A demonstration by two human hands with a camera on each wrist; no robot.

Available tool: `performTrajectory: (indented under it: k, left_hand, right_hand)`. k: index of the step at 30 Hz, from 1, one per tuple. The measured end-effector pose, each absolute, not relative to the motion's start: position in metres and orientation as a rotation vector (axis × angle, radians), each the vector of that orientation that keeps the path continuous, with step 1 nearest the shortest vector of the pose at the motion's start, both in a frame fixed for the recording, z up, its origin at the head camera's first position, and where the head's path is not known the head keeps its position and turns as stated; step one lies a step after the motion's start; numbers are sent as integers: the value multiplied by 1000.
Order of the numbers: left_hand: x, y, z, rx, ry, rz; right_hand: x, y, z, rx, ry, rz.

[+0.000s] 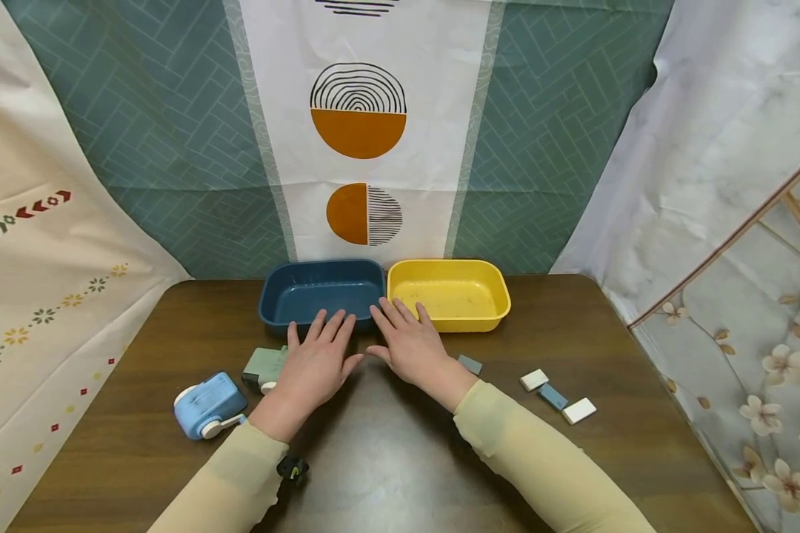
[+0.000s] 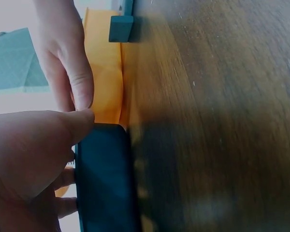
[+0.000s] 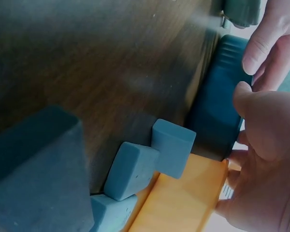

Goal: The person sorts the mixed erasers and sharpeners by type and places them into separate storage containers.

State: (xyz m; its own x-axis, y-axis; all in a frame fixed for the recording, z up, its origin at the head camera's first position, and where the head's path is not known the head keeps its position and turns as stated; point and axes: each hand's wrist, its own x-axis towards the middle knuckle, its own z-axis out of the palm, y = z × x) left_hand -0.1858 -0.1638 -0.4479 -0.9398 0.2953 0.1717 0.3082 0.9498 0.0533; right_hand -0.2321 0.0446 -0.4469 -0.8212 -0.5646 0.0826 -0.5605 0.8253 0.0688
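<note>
Two flat hands resting before two plastic trays

The dark blue rectangular plastic tray (image 1: 321,291) lies just beyond the left hand (image 1: 316,368), its long axis across the fingertips; the yellow rectangular plastic tray (image 1: 449,294) lies just beyond the right hand (image 1: 410,346). Both hands are spread flat on the brown wooden table (image 1: 387,451), holding nothing; the fingertips seem to reach the near rims

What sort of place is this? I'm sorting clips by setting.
Probably a staged tabletop set, not a lived-in room: patterned cloth backdrops hang round a dark wooden table bearing a blue plastic tub and a yellow plastic tub.
</note>
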Motion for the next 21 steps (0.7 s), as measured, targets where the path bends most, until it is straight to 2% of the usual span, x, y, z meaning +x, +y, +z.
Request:
performTrajectory:
  k: [21]
  left_hand:
    - [-187,-159,-450,-515,-2941,-100]
  right_hand:
    - [-230,60,-448,921,-2873,15]
